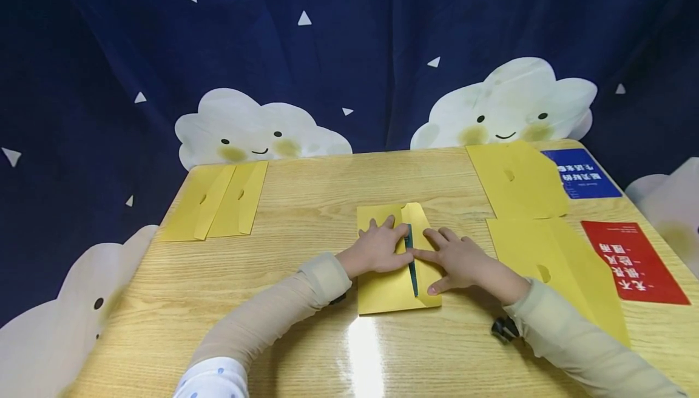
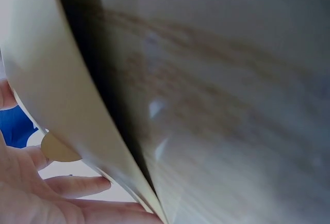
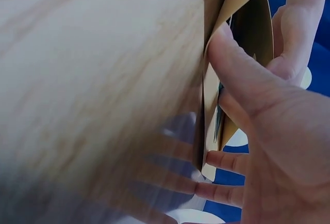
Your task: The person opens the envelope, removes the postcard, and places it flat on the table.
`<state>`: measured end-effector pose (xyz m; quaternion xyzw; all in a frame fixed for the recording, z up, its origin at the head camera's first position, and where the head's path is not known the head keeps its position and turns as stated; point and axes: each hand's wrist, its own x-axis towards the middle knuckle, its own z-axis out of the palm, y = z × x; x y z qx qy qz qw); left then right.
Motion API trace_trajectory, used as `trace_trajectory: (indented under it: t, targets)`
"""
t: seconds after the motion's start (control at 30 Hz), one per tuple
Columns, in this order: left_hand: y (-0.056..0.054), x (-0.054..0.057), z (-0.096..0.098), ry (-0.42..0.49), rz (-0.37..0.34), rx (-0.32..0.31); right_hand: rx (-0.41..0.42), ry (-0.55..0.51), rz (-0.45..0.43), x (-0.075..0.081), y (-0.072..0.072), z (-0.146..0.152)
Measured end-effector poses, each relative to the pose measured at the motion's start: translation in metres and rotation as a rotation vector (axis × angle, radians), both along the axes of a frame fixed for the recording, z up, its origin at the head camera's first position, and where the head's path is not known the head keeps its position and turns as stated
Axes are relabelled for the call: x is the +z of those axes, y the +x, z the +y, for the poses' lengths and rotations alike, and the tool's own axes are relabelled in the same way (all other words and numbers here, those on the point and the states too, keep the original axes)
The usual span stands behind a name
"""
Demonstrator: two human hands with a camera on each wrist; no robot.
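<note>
A yellow envelope (image 1: 382, 295) lies in the middle of the table, its flap (image 1: 419, 225) on the right side. Between body and flap shows a narrow strip of a dark green card (image 1: 413, 278). My left hand (image 1: 379, 252) rests spread on the envelope's body, near the opening. On the flap side, my right hand (image 1: 460, 261) touches the paper with extended fingers, the index fingertip reaching the green strip. In the right wrist view the right thumb (image 3: 232, 53) lies against the bent flap edge. The left wrist view shows the left fingers (image 2: 77, 185) beside the envelope's edge.
Two yellow envelopes (image 1: 232, 204) with folded flaps overlap at the table's left. At the right lie two more yellow envelopes, one farther back (image 1: 491, 173) and one nearer (image 1: 519, 252), beside a blue card (image 1: 587, 182) and a red card (image 1: 650, 264). A dark blue cloud-print curtain (image 1: 371, 52) hangs behind.
</note>
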<state>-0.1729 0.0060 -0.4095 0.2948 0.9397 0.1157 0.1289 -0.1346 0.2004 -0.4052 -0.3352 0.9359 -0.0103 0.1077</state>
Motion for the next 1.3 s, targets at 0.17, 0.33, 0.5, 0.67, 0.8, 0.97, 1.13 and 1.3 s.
trace_trajectory:
  t: [0.17,0.33,0.5,0.67,0.8,0.97,1.13,1.3]
  targets:
    - [0.000,-0.001,0.000,-0.007,0.008,0.003,-0.019,-0.035,-0.010,0.000,0.000,0.002]
    - [0.000,-0.001,0.001,-0.009,0.011,0.005,-0.035,-0.054,-0.013,-0.001,0.000,0.004]
    - [0.000,-0.001,0.001,-0.012,0.014,0.013,-0.030,-0.081,0.006,-0.003,0.001,0.006]
    - [0.000,0.000,0.001,-0.012,0.004,0.018,-0.017,-0.104,0.011,-0.005,0.000,0.010]
    - [0.001,0.000,0.001,-0.009,-0.007,0.020,-0.016,-0.110,-0.011,-0.002,0.000,0.014]
    - [0.001,0.001,0.002,-0.014,-0.012,0.023,-0.025,-0.121,-0.071,0.002,-0.002,0.018]
    - [0.000,0.000,0.002,-0.022,-0.018,0.028,-0.041,-0.191,-0.070,0.000,-0.004,0.017]
    - [0.000,0.000,0.002,-0.027,-0.018,0.029,-0.086,-0.338,0.016,-0.008,-0.008,0.009]
